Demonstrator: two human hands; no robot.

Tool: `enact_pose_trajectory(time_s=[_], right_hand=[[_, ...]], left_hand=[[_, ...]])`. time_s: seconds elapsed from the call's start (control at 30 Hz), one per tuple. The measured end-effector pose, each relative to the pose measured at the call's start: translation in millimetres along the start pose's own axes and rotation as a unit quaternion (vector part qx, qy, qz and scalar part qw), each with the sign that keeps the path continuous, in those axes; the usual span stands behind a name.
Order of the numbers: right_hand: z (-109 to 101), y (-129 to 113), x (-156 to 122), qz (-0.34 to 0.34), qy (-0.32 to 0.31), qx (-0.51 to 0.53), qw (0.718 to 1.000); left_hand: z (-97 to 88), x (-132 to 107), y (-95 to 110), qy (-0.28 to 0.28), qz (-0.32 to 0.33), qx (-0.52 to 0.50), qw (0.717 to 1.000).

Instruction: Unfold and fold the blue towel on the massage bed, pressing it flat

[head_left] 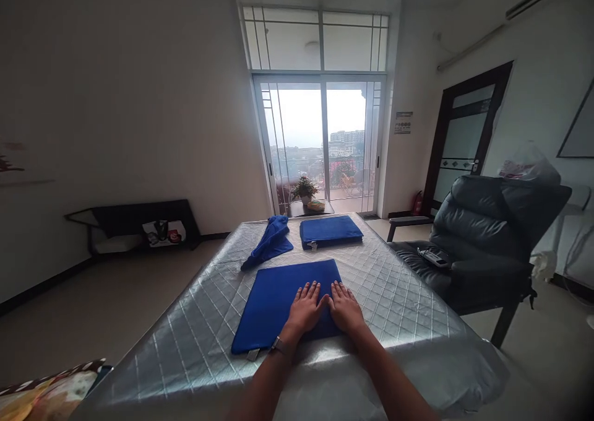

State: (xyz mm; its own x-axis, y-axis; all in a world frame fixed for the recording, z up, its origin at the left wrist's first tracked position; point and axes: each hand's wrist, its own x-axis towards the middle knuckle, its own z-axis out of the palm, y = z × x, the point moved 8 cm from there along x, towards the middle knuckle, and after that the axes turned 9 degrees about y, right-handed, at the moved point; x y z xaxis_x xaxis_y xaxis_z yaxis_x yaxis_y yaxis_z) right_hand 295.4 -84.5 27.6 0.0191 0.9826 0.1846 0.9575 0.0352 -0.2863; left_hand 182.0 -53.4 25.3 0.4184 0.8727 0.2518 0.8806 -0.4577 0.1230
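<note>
A folded blue cloth (271, 297) lies flat on the table in front of me, with a small white tag at its near edge. My left hand (305, 306) rests palm down on its right part, fingers stretched out. Beside it, thumbs nearly touching, my right hand (346, 306) lies flat along the cloth's right edge, fingers also extended. Neither hand grips anything. Farther back sits a neat stack of folded blue cloth (331, 229) with a tag at its front corner. To the left of that stack is a crumpled blue cloth (271, 241).
A silver quilted cover (195, 328) drapes the table. At the right stands a dark armchair (482, 235) with a device on its seat. A potted plant (304, 189) is beyond the table's far edge, before glass sliding doors. A black bench (139, 223) stands by the left wall.
</note>
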Motion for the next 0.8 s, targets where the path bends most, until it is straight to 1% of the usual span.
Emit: enact_pose_trajectory(time_s=[0.07,0.23,0.3,0.37,0.43,0.5,0.63,0.8], right_hand=[[-1.3,-0.6,0.3,0.004,0.001,0.004,1.0],[-0.1,-0.2,1.4,0.008,-0.004,0.006,1.0],[1.4,0.6,1.9,0.01,-0.008,0.005,1.0],[2.4,1.4,2.3,0.012,-0.01,0.003,1.0],[2.9,1.8,2.6,0.012,-0.012,0.001,1.0],[3.3,1.9,2.9,0.01,-0.014,-0.001,1.0],[5.0,1.9,3.9,0.008,-0.019,-0.011,1.0],[6.7,2.1,5.1,0.007,-0.028,-0.025,0.999]], left_hand=[[0.0,-8.5,-31.2,-0.008,-0.031,0.015,0.999],[-8.1,-39.0,-117.9,-0.016,-0.127,0.061,0.99],[-11.1,-51.6,-144.8,-0.014,-0.153,0.078,0.985],[-12.8,-62.2,-163.6,-0.011,-0.175,0.084,0.981],[-13.5,-69.5,-174.5,-0.008,-0.198,0.08,0.977],[-14.5,-73.1,-178.7,0.0,-0.217,0.074,0.973],[-16.9,-73.4,-175.9,0.013,-0.224,0.072,0.972],[-18.8,-73.4,-172.1,0.013,-0.206,0.09,0.974]])
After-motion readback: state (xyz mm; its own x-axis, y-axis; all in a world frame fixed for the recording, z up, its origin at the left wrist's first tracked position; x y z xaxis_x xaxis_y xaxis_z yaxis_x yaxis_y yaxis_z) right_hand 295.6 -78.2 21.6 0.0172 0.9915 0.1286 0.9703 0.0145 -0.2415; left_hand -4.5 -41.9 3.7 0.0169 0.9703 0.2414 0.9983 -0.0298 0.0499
